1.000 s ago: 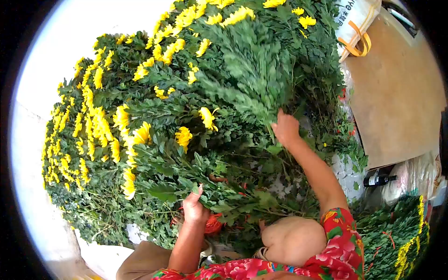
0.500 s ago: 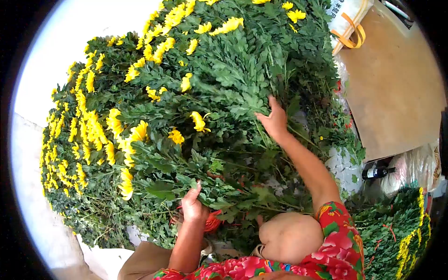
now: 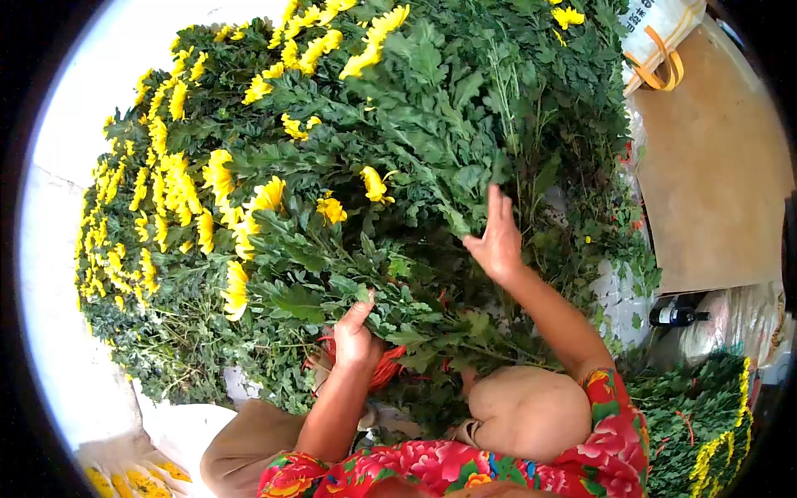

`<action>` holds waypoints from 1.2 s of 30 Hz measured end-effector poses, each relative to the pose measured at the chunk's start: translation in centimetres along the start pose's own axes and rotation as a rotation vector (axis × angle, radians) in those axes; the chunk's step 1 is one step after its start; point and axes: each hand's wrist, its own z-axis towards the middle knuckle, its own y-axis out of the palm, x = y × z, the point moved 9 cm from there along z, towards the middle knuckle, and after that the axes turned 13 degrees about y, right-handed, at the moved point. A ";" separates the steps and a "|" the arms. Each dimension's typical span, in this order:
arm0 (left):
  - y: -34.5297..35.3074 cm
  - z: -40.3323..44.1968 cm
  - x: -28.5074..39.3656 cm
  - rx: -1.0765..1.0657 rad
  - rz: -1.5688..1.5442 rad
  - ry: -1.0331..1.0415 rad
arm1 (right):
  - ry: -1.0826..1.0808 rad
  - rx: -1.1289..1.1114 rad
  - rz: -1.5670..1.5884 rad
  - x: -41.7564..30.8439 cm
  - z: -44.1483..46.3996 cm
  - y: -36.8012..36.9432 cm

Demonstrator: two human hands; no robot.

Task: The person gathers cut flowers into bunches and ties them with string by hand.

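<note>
My left hand (image 3: 355,339) is closed around leafy stems of yellow chrysanthemums (image 3: 267,196), with its thumb on top. The stem ends run to the right over my lap; exactly how many stems are held is hidden by leaves. My right hand (image 3: 500,247) is open, its fingers stretched and its thumb apart. It lies at the lower end of a leafy chrysanthemum bunch (image 3: 448,124), close to or touching the leaves. Below my left hand is a bundle of red ties (image 3: 387,367), partly covered.
A large heap of chrysanthemums (image 3: 166,187) spreads across the front and left. At right are a brown board (image 3: 714,166), a white bag with orange handles (image 3: 664,37), a dark bottle (image 3: 677,312) and clear plastic. More tied chrysanthemums (image 3: 689,415) lie at lower right.
The view has shifted, so the heap sits higher and further right. My right hand has drawn back toward me relative to the flowers. My left hand keeps its grip on the stems.
</note>
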 end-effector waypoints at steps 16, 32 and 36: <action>0.4 0.5 0.0 0.012 -0.001 -0.010 | 0.389 -0.134 0.296 6.0 7.9 5.0; 1.9 0.8 1.0 -0.062 0.022 0.039 | 0.033 0.171 0.249 13.1 9.3 -3.0; 1.1 0.9 0.4 -0.006 0.017 -0.001 | 0.024 -0.076 0.409 8.4 7.0 -1.6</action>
